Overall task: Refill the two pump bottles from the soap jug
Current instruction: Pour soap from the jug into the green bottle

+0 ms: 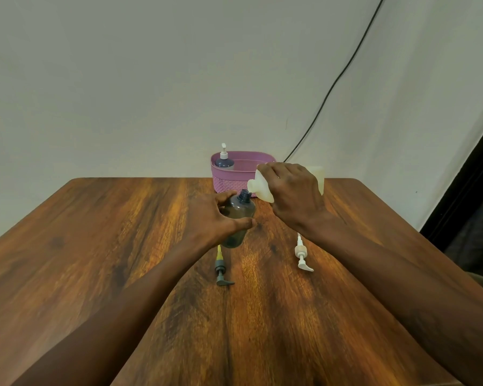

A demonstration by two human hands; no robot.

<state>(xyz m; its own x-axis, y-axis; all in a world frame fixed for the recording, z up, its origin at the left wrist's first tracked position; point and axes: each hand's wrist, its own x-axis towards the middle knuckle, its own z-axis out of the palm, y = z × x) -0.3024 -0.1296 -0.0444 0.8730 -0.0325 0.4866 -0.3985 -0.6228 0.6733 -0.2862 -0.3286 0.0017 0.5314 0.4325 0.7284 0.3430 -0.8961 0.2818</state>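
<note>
First, close to the person, two pump tops lie flat on the wooden table (95, 246): a grey pump (223, 271) on the left and a white pump (303, 253) on the right, well apart. Just past them the left hand (215, 215) wraps its fingers and thumb round the dark bottle (239, 218). The bottle looks to stand on the table with its neck open at the top. The right hand (290, 196) grips the soap jug (262, 188) and holds it up in the air, tipped on its side. The jug's long side runs from right to left. Its mouth points left, just beside the bottle's neck and a little above it. I think the next move is to bring that mouth over the neck and tip more; a miss would spill soap on the table. Farther back a pink basket (229, 182) holds another bottle (224, 162) with its pump on. No words can be read on anything
</note>
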